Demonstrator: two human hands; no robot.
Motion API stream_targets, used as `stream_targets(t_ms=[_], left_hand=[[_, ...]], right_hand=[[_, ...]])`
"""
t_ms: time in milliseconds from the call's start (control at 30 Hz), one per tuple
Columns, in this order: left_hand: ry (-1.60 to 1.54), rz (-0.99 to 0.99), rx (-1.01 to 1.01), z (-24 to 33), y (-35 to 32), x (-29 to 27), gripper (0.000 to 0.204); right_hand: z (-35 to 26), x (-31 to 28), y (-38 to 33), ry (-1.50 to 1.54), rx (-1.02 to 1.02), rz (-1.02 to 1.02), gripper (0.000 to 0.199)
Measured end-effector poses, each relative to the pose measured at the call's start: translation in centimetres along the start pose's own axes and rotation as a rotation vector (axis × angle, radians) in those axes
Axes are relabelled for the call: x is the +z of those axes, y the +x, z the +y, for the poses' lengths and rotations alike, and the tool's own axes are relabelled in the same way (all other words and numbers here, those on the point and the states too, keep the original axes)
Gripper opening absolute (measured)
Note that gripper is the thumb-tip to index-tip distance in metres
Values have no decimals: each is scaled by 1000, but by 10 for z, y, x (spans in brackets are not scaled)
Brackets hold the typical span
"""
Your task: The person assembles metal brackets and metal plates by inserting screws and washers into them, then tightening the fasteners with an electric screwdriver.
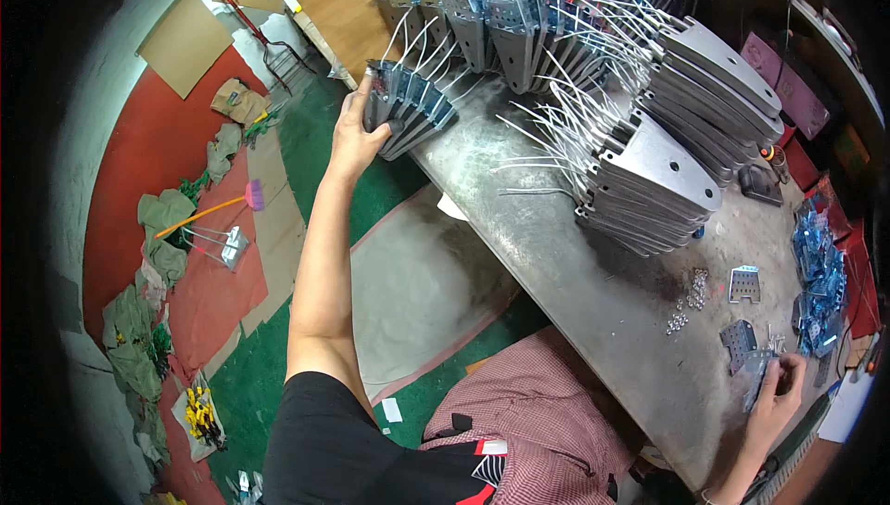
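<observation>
Green flooring [311, 134] is bordered by a broad, scuffed grey metal counter [547, 255], on whose middle heavy stacks of flat, tapered grey metal plates [663, 171] are piled. At the left end of the counter's near edge, a small fanned row of tapered grey plates [413, 106], faced with perforated blue pieces and trailing white wires, is held by the left hand [357, 139], its fingers and thumb closed around the outermost part. That end would best be supported squarely, since the row leans and the edge is close; the wires should be left clear of the grip. By the counter's right end, the right hand [779, 403] is curled at a bluish, filmy flat piece [756, 380]; whether this is pinched or merely touched cannot be told. Small parts there would best be lifted singly, so that the tiny shiny metal bits [697, 292] are not scattered.

In the fanned row, the plates are dull grey and narrowed downward, while the blue faces are glossy and dotted with holes.
</observation>
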State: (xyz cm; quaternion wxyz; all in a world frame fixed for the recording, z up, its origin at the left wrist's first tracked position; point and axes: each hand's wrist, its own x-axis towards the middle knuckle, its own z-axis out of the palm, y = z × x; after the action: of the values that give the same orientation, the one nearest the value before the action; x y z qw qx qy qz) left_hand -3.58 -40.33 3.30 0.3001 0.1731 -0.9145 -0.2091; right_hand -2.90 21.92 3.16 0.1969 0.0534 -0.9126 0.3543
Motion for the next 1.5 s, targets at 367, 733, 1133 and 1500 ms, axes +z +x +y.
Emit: stream_targets(t_ms=[367,733,1133,1500], left_hand=[[-196,-33,812,216,-43,-10,47],[94,-190,1175,315,-75,26,45],[-440,-868,811,354,-220,99,52],[-1159,-1356,-203,347,-241,120,51]], right_hand=[[-46,7,-35,111,34,-239,9],[-36,-19,-75,345,90,-643,34],[-10,-25,-96,664,179,-246,15],[0,-47,-73,626,466,-153,29]])
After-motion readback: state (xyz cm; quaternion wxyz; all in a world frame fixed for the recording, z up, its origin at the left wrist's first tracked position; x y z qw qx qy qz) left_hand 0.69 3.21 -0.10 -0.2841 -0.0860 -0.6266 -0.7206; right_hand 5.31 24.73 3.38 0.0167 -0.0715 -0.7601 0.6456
